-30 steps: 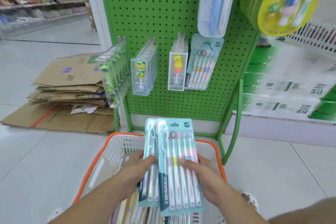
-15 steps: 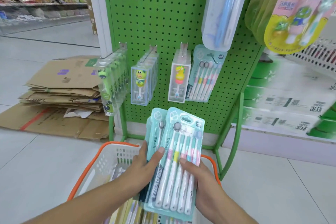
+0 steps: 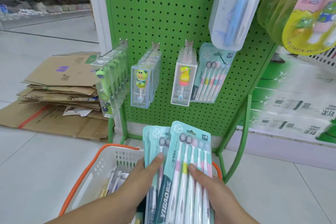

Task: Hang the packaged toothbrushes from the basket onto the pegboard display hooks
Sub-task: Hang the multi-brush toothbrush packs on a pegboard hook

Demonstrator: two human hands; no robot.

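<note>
The pegboard (image 3: 163, 14) stands ahead and above the basket (image 3: 101, 167). Its hook (image 3: 222, 59), already carrying one matching pack (image 3: 211, 76), lies up and slightly right of the hands. Both hands hold the packs (image 3: 189, 172) upright, long axis pointing at the board. The right hand (image 3: 212, 187), its fingers curled round the front pack, looks nearer that hook. The left hand (image 3: 145, 174) pinches the rear packs.

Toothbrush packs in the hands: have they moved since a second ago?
Yes. The toothbrush packs have risen from the basket, their tops now nearer the pegboard's bottom edge.
</note>
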